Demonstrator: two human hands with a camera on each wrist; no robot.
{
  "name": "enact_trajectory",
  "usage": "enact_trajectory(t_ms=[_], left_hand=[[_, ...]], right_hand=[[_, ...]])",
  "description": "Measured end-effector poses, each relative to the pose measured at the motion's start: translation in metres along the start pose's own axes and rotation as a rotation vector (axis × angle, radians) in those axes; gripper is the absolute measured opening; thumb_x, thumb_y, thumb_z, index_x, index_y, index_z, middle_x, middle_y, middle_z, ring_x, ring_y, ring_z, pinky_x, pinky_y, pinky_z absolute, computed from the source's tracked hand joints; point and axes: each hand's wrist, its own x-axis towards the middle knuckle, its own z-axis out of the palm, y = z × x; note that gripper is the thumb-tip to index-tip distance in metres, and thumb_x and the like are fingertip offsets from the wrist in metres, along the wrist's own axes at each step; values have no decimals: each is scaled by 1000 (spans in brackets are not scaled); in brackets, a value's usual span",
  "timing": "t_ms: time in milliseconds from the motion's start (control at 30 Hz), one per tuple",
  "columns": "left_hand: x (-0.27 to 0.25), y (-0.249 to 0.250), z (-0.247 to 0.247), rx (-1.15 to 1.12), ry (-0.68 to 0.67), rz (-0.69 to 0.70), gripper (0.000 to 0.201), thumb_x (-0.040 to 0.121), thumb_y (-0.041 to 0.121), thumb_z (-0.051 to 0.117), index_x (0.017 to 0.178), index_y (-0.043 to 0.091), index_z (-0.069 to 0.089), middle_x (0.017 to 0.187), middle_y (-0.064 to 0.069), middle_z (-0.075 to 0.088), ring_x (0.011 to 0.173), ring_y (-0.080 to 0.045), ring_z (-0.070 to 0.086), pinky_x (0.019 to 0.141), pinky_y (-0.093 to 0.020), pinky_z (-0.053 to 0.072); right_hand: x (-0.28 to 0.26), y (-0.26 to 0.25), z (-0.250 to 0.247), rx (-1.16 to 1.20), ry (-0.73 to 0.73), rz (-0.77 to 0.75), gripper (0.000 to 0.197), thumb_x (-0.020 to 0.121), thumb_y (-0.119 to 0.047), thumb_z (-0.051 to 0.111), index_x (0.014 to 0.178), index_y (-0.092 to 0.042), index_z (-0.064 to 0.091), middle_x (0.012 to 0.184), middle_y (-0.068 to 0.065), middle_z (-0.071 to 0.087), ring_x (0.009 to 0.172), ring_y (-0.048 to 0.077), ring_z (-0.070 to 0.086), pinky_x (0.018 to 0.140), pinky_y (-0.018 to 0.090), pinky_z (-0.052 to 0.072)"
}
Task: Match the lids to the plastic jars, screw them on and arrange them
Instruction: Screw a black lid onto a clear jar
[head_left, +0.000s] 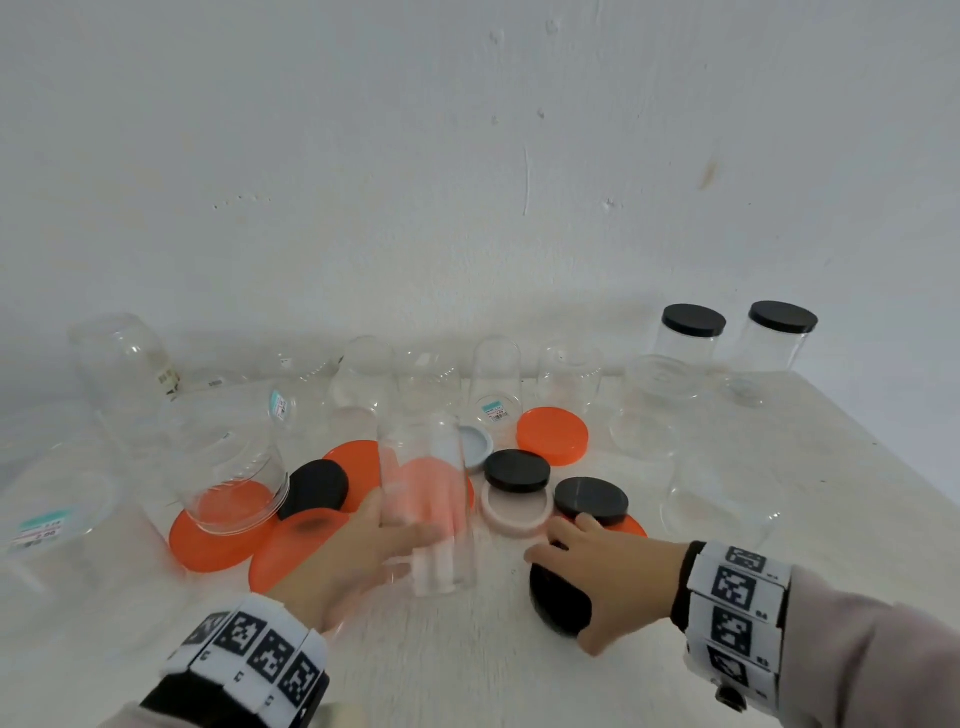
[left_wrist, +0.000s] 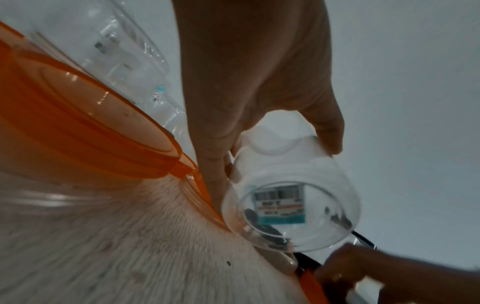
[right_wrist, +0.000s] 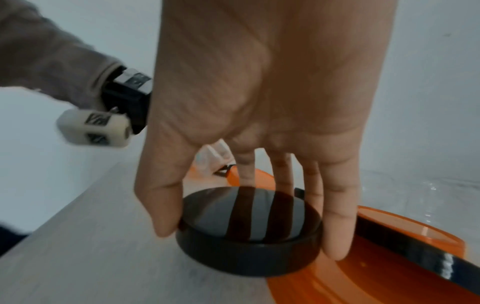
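The left hand (head_left: 358, 545) has its grip clamped round a narrow clear jar (head_left: 434, 499) at lower centre of the head view, fingers and thumb wrapped about its wall. The right hand (head_left: 602, 566), lower right of centre, has its grip closed on a black lid (right_wrist: 249, 232), thumb on one side of the rim and fingers spread over the top and far edge; the lid lies on the surface (head_left: 493, 675), touching an orange lid (right_wrist: 363, 267).

The jar looks thin-walled, light and smooth, likely to flex if squeezed and to slip if held loosely, so a hold round the mid-wall seems best, leaving the threaded mouth free. The lid is stiff and shallow; its side rim is the place to pinch for lifting and turning.

The left wrist view looks at the jar's base, where a price sticker (left_wrist: 279, 202) shows through the bottom, something the blurred head view does not give. The right wrist view shows the thumb and fingers actually bearing on the lid's rim. Only the head view shows the other jars and scattered lids beyond, and two capped jars (head_left: 691, 338) at upper right.
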Motion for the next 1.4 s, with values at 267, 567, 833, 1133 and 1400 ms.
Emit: enact_trajectory(t_ms=[267,567,833,1133,1400], left_hand=[[1,-2,14,321,45,98,91,67,21,85,137,35,29,130,17,47,119,-5,47,98,-29,43],[78,44,-24,1270,29,-183,30,97,26,45,81,6,60,99,-15,59,108,-33,58,102,-41,43],[39,15,17,588,-21,200,51,84,23,69,129,31,47,127,20,55,118,1,52,90,-12,46],[31,-14,36,201,-31,430,75,65,35,83,118,57,34,115,45,48,109,23,44,77,3,40],[31,-15,36,227,-35,458,80,67,27,83,121,55,31,116,46,47,110,24,43,78,4,38]], right_hand=[[-13,18,-75,523,393,73,74,76,-36,70,138,-45,30,117,-7,35,107,16,46,88,26,44],[-14,0,-129,545,446,-29,68,78,-32,71,132,-51,35,122,-10,36,107,11,47,77,16,39],[0,-26,-145,235,135,-41,71,80,-34,70,139,-48,34,126,-8,35,116,18,43,94,35,47],[12,-41,-156,67,-10,-22,72,81,-32,71,141,-47,35,126,-7,37,121,21,42,98,43,46],[17,-44,-155,40,-27,-41,73,80,-32,73,141,-45,35,128,-7,37,121,20,41,97,42,46]])
